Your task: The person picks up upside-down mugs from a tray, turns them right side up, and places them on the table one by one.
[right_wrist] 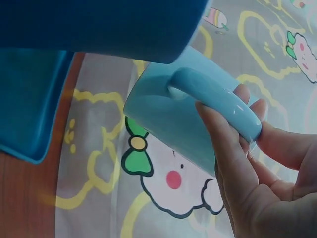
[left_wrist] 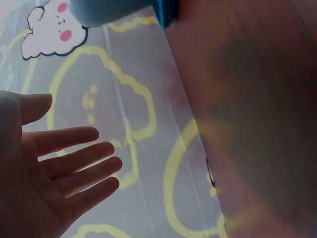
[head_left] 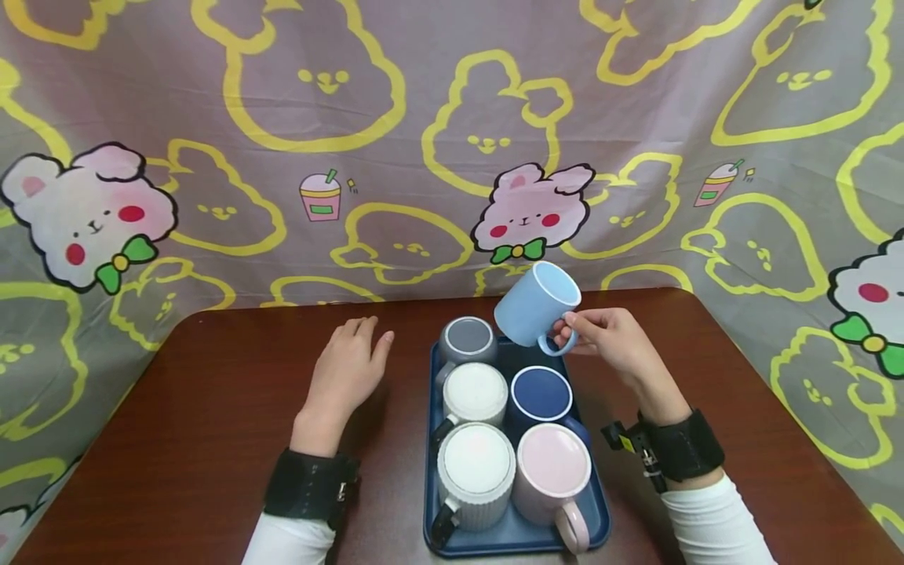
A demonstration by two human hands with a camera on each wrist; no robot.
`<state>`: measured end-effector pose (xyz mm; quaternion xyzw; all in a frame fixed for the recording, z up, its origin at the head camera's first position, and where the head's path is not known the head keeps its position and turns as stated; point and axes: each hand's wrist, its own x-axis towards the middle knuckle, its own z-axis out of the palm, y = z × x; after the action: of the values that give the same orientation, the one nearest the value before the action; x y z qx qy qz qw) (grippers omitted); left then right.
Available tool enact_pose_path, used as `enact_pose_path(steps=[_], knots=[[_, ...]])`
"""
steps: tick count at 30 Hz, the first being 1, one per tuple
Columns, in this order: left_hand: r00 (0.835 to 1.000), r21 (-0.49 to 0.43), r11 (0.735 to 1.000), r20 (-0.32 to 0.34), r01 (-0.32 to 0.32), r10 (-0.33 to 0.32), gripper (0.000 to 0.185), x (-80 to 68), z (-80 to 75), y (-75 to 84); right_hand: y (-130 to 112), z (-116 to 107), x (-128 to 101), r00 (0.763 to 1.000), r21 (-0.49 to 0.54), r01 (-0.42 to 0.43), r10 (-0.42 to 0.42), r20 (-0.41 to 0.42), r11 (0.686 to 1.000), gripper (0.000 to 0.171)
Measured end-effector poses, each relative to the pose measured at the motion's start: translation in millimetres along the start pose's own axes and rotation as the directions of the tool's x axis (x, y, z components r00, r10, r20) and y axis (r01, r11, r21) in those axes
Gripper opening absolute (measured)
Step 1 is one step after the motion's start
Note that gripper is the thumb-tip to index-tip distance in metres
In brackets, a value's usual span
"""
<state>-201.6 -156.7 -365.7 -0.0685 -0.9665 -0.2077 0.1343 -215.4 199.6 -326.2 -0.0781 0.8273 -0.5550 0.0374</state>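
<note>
Your right hand [head_left: 614, 345] pinches the handle of the light blue mug [head_left: 534, 304] with the fingers and thumb, and it holds the mug in the air, tilted, with the opening turned up and away from you. The mug hangs above the far end of the blue tray [head_left: 596, 514], just beside the grey mug [head_left: 467, 339]. Your left hand [head_left: 348, 370] lies flat on the tabletop [head_left: 212, 408], palm down, with the fingers straight and a little spread; it holds nothing and stays left of the tray. In the tray stand also two white mugs [head_left: 475, 392], one dark blue mug [head_left: 540, 395] and one pink mug [head_left: 552, 471], close together. Both wrists carry a black band. The tabletop is dark brown wood with rounded corners, and behind it hangs a grey cloth [head_left: 452, 118] with yellow outlines and pink bears.
</note>
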Motion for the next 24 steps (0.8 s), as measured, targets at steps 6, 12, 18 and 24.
enact_pose_path(steps=[6,12,18,24], knots=[[0.999,-0.022,0.999,-0.038,-0.040,0.039,0.051,3.3,-1.5,17.7,-6,-1,-1,1.000,0.046,0.019,-0.019,0.002,0.999,0.041],[0.997,-0.040,0.997,-0.040,-0.061,0.060,0.049,5.4,-5.0,34.5,-12,-2,-3,0.999,0.076,0.035,-0.035,0.001,0.996,0.042],[0.995,-0.037,0.996,-0.058,-0.086,0.084,0.046,7.3,-9.9,50.0,-17,-2,-4,0.999,0.137,0.042,-0.043,0.006,0.990,0.043],[0.987,-0.043,0.989,-0.088,-0.140,0.135,0.042,11.8,-14.7,64.6,-22,0,-5,0.998,0.202,0.055,-0.058,0.008,0.978,0.043]])
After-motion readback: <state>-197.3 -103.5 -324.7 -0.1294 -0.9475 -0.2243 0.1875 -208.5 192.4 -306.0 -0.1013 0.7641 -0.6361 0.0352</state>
